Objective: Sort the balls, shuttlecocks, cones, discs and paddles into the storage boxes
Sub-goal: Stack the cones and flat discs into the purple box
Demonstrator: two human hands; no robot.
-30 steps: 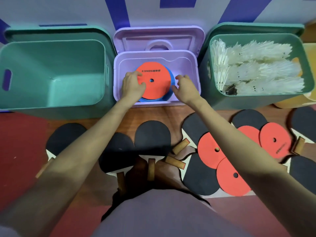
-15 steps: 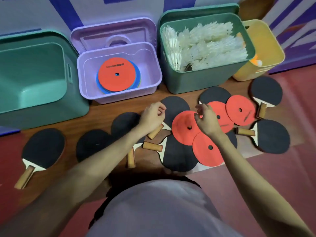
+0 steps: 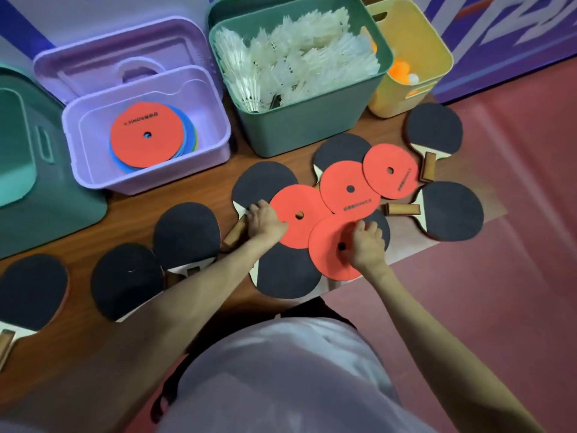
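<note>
1. Now that both hands have come back out of the purple box, they are down on the pile of red discs lying over the paddles on the wooden floor, so another pickup looks to be starting.
2. Nearest us, the right hand (image 3: 365, 245) sits on the near disc (image 3: 331, 254), fingers curled at its far edge and covering part of the centre hole; it seems to be prising the disc up, though I can't tell whether it has lifted.
3. Just beyond, the left hand (image 3: 265, 220) curls at the left edge of the second disc (image 3: 296, 214), right beside a paddle handle (image 3: 234, 235); which of the two it grips, I cannot tell.
4. Two more discs, one (image 3: 349, 187) overlapped by another (image 3: 390, 171), lie untouched behind, on the black paddle blades.
5. Further back, the purple box (image 3: 93, 120) holds the disc stack (image 3: 146, 134), red on top, no hand near it any more.
6. Beside it stands the shuttlecock bin (image 3: 299, 126), full, and the yellow box (image 3: 437, 51) with a few balls.
7. My read: four discs to go, then the paddles, still spread about the floor.
</note>
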